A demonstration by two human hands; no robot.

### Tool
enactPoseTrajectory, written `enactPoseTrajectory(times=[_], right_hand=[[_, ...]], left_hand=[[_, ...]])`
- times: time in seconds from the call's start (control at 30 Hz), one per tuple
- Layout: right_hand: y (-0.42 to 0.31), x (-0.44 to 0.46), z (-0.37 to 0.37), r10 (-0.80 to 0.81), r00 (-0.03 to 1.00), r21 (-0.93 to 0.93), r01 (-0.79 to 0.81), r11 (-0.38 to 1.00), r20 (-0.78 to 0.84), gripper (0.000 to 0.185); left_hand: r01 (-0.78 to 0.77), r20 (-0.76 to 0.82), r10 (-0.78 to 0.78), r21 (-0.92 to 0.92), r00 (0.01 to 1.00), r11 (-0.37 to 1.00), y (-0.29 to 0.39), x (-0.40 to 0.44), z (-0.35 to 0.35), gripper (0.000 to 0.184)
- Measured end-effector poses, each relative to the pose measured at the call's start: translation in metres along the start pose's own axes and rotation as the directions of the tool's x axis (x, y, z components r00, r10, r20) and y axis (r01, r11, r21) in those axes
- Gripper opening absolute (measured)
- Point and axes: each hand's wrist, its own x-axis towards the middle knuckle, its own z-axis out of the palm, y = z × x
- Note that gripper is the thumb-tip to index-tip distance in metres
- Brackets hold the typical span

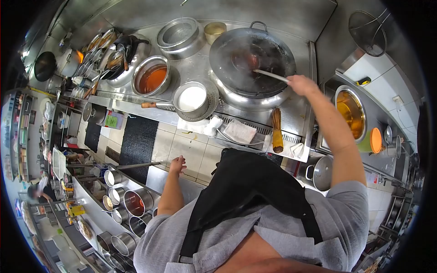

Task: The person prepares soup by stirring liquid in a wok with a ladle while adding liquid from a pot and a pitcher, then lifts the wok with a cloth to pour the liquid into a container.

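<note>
Two hands are seen: by the right hand [301, 85], closed around its handle, one tool [271, 75] is gripped, while the left hand [177, 164] is held out over the floor [193, 150], partly open, fingers loosely bent, nothing grasped. The tool is angled into one black wok [223, 50], its far end blurred by steam — its shape cannot be made out.

The wok is seated on one steel ring [248, 102]. Beside it on the table [193, 67] are set one saucepan [195, 111] of white contents, rested on one strainer [213, 98]; one pot [152, 63] of orange-red liquid; one perforated pan [177, 34], nested in another vessel; and one tin [215, 31]. By the front edge, one bamboo brush [277, 132] and one folded cloth [240, 131] are laid.

The table is of steel, backed by a steel wall. To the right, one basin [337, 98] of amber liquid is placed, with one wire skimmer [366, 34] hung above. The floor is tiled, and two black mats [141, 141] are laid on it. At lower left, at least six pots [124, 243] are grouped; farther off, one blurred person [38, 189] can be seen.
</note>
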Motion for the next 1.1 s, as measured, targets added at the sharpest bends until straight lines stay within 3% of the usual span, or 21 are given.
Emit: enactPoseTrajectory(times=[0.03, 0.1, 0.2, 0.33, 0.4, 0.47, 0.57, 0.67, 0.8, 0.87, 0.97, 1.1], right_hand=[[0.013, 0.003, -0.019, -0.046, 0.998, -0.080, 0.050, 0.996, 0.045, 0.034], [0.009, -0.009, -0.069, 0.025, 0.997, -0.147, -0.014, 0.989, 0.073, 0.032], [-0.026, -0.014, -0.083, 0.121, 0.992, -0.224, -0.110, 0.968, 0.035, 0.031], [-0.036, -0.009, 0.001, 0.082, 0.997, -0.001, -0.082, 0.997, -0.006, 0.032], [-0.015, -0.012, 0.005, 0.080, 0.997, 0.046, -0.080, 0.996, -0.017, 0.033], [0.013, -0.011, -0.020, 0.015, 0.999, -0.038, -0.014, 0.999, 0.036, 0.032], [-0.006, -0.022, -0.083, 0.115, 0.989, -0.206, -0.095, 0.974, 0.091, 0.032], [-0.036, -0.007, -0.048, 0.156, 0.988, -0.139, -0.154, 0.978, 0.008, 0.032], [-0.023, -0.011, 0.009, 0.076, 0.997, 0.046, -0.076, 0.996, 0.003, 0.033], [0.005, -0.012, -0.015, -0.025, 0.998, -0.057, 0.028, 0.998, 0.061, 0.032], [0.010, -0.021, -0.082, 0.055, 0.992, -0.177, -0.035, 0.984, 0.112, 0.029], [-0.032, -0.017, -0.053, 0.135, 0.991, -0.206, -0.131, 0.970, 0.007, 0.031]], left_hand=[[-0.001, -0.001, 0.001, -0.004, 1.000, 1.000, 0.001, 0.000, -0.001, 0.049], [-0.057, -0.014, 0.057, -0.021, 0.998, 0.998, 0.009, 0.000, -0.003, 0.050], [-0.037, -0.012, 0.037, 0.012, 0.999, 0.999, 0.018, -0.001, -0.001, 0.052], [0.031, 0.078, -0.036, 0.065, 0.996, 0.997, 0.016, 0.004, 0.013, 0.051], [0.021, 0.100, -0.030, 0.083, 0.995, 0.996, 0.017, 0.004, 0.016, 0.052], [0.018, 0.116, -0.030, 0.100, 0.993, 0.995, 0.016, -0.002, 0.013, 0.052], [0.004, 0.105, -0.015, 0.107, 0.994, 0.994, 0.023, -0.007, 0.010, 0.052], [0.051, 0.077, -0.061, 0.124, 0.995, 0.991, 0.030, -0.004, 0.012, 0.052], [-0.017, 0.130, -0.004, 0.154, 0.992, 0.988, 0.039, 0.003, 0.024, 0.049], [-0.050, 0.161, 0.027, 0.136, 0.987, 0.989, 0.042, 0.000, 0.024, 0.049], [-0.054, 0.145, 0.035, 0.130, 0.989, 0.990, 0.035, -0.005, 0.014, 0.050], [0.020, 0.133, -0.041, 0.155, 0.990, 0.988, 0.011, -0.009, 0.015, 0.050]])
